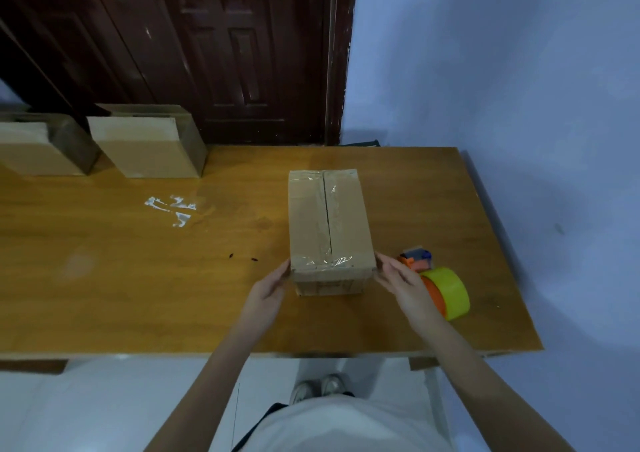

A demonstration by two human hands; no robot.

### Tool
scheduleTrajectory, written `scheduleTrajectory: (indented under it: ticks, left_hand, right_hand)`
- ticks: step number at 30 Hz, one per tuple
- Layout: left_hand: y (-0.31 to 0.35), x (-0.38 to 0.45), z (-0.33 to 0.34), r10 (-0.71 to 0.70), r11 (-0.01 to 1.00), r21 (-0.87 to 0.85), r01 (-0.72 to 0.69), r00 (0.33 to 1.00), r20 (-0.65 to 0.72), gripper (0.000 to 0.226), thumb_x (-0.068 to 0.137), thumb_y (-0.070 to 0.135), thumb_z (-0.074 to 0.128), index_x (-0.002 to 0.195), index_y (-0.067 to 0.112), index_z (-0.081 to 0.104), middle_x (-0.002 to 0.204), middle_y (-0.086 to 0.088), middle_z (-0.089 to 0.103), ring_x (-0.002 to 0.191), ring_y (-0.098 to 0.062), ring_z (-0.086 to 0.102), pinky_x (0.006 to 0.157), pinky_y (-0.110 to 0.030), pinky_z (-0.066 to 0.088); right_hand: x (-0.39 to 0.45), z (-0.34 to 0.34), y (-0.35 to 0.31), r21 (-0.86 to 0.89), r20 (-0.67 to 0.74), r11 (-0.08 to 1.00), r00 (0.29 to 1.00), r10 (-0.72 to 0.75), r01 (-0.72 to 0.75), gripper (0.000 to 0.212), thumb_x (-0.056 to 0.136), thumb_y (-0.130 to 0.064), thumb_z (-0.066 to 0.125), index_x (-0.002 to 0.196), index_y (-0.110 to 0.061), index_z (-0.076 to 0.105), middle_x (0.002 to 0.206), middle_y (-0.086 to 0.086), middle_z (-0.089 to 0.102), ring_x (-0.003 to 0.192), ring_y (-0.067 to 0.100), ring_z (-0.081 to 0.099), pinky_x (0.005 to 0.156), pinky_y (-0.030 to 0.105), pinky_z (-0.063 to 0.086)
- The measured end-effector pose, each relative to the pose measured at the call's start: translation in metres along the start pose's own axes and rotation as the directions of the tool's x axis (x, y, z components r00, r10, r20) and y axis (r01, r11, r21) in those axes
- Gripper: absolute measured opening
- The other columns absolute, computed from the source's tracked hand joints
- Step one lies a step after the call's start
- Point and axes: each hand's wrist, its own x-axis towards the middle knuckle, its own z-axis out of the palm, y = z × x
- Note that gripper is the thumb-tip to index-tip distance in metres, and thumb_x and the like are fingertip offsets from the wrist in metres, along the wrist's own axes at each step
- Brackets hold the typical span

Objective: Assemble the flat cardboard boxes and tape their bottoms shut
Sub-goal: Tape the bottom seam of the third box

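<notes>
We have the box (329, 223) between both palms: the left hand (268, 290) lies flat against its lower-left side and the right hand (403, 283) flat against its lower-right side, fingers straight and pressing rather than curled round anything. Taking things from largest down, the table (138, 278) fills the middle of the frame, with a dark door (214, 53) behind it at the top. Two more boxes (149, 147) stand upright at the upper left of the table, set apart from ours. Our box sits just right of centre, its flaps closed on top and clear tape running along the middle seam and across both ends, so we judge this bottom already sealed. The tape gun (440, 289), with its yellow roll, lies at the lower right, just beside and partly behind the right hand. A scrap of clear tape (173, 209) is stuck to the table left of centre. Two small dark specks (242, 257) lie below it. From here, a lift with only flat palms could let the box slip, since nothing hooks under it. Swinging it to the right could knock the tape gun towards the table edge, and setting it down to the left could catch the loose scrap.
</notes>
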Motion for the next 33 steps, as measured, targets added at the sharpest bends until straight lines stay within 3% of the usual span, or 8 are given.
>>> scheduleTrajectory:
  ticks: [2, 4, 8, 12, 16, 21, 28, 33]
  left_hand:
    - [-0.001, 0.002, -0.009, -0.007, 0.998, 0.064, 0.01, 0.999, -0.053, 0.032, 0.096, 0.003, 0.05, 0.126, 0.008, 0.058, 0.117, 0.006, 0.058, 0.114, -0.008, 0.052, 0.088, -0.006, 0.039]
    - [0.003, 0.002, -0.014, 0.016, 0.993, 0.121, -0.004, 0.995, -0.095, 0.026, 0.092, 0.011, 0.059, 0.118, 0.01, 0.065, 0.109, 0.007, 0.064, 0.104, -0.007, 0.059, 0.082, -0.007, 0.041]
    - [0.007, 0.006, -0.014, 0.051, 0.984, 0.177, -0.034, 0.994, -0.093, 0.024, 0.082, 0.021, 0.072, 0.105, 0.016, 0.071, 0.093, 0.013, 0.068, 0.086, 0.007, 0.061, 0.075, -0.008, 0.047]
    - [0.01, 0.008, -0.01, 0.049, 0.987, 0.159, -0.019, 0.982, -0.185, 0.019, 0.077, 0.023, 0.077, 0.094, 0.013, 0.075, 0.083, 0.008, 0.07, 0.078, -0.002, 0.065, 0.073, -0.019, 0.053]
    - [0.012, 0.009, -0.007, 0.013, 0.996, 0.091, 0.004, 0.981, -0.193, 0.013, 0.075, 0.022, 0.079, 0.086, 0.02, 0.073, 0.075, 0.014, 0.068, 0.071, 0.001, 0.064, 0.067, -0.014, 0.051]
    - [0.009, 0.011, -0.018, -0.034, 0.999, 0.016, 0.035, 0.996, -0.082, 0.011, 0.077, 0.021, 0.075, 0.084, 0.028, 0.071, 0.078, 0.015, 0.069, 0.074, -0.003, 0.067, 0.068, -0.018, 0.052]
    - [0.006, 0.012, -0.008, 0.03, 0.995, 0.097, -0.013, 0.983, -0.179, 0.018, 0.079, 0.026, 0.075, 0.093, 0.015, 0.074, 0.08, 0.012, 0.069, 0.075, 0.001, 0.064, 0.066, -0.011, 0.05]
    - [0.009, 0.016, -0.007, 0.12, 0.973, 0.211, -0.094, 0.986, -0.118, 0.018, 0.081, 0.018, 0.074, 0.095, 0.019, 0.064, 0.086, 0.016, 0.064, 0.083, 0.002, 0.062, 0.07, -0.011, 0.051]
  right_hand:
    - [-0.002, -0.007, -0.002, -0.113, -0.06, 0.993, 0.997, -0.049, 0.042, 0.029, 0.095, -0.008, 0.052, 0.123, -0.012, 0.06, 0.113, -0.004, 0.065, 0.11, 0.013, 0.061, 0.092, 0.016, 0.048]
    - [-0.004, -0.011, -0.004, -0.269, -0.034, 0.96, 0.995, -0.093, 0.08, 0.027, 0.09, -0.01, 0.061, 0.116, -0.018, 0.063, 0.104, -0.01, 0.067, 0.101, 0.005, 0.063, 0.085, 0.012, 0.049]
    - [-0.002, -0.014, -0.01, -0.304, 0.005, 0.948, 0.996, -0.095, 0.092, 0.026, 0.082, -0.015, 0.071, 0.108, -0.021, 0.068, 0.093, -0.015, 0.07, 0.087, -0.003, 0.066, 0.078, 0.012, 0.051]
    - [0.002, -0.008, -0.01, -0.336, -0.078, 0.932, 0.982, -0.172, 0.136, 0.02, 0.079, -0.011, 0.075, 0.099, -0.012, 0.073, 0.087, -0.01, 0.071, 0.081, -0.003, 0.066, 0.074, 0.01, 0.05]
    - [0.001, 0.0, -0.01, -0.328, -0.12, 0.929, 0.968, -0.219, 0.17, 0.018, 0.077, -0.007, 0.076, 0.094, -0.012, 0.072, 0.081, -0.015, 0.068, 0.076, -0.004, 0.066, 0.07, 0.009, 0.05]
    - [0.003, -0.008, -0.009, -0.35, -0.049, 0.926, 0.984, -0.168, 0.141, 0.02, 0.079, -0.009, 0.074, 0.098, -0.013, 0.071, 0.084, -0.016, 0.068, 0.081, -0.006, 0.066, 0.075, 0.008, 0.05]
    - [0.005, -0.002, -0.007, -0.362, -0.133, 0.917, 0.965, -0.225, 0.164, 0.007, 0.077, -0.008, 0.076, 0.081, -0.013, 0.073, 0.078, -0.007, 0.071, 0.075, -0.001, 0.066, 0.071, 0.013, 0.052]
    - [0.007, 0.006, -0.013, -0.647, -0.011, 0.742, 0.971, -0.238, 0.175, 0.017, 0.081, -0.011, 0.071, 0.084, -0.019, 0.056, 0.082, -0.009, 0.062, 0.077, 0.001, 0.061, 0.069, 0.011, 0.048]
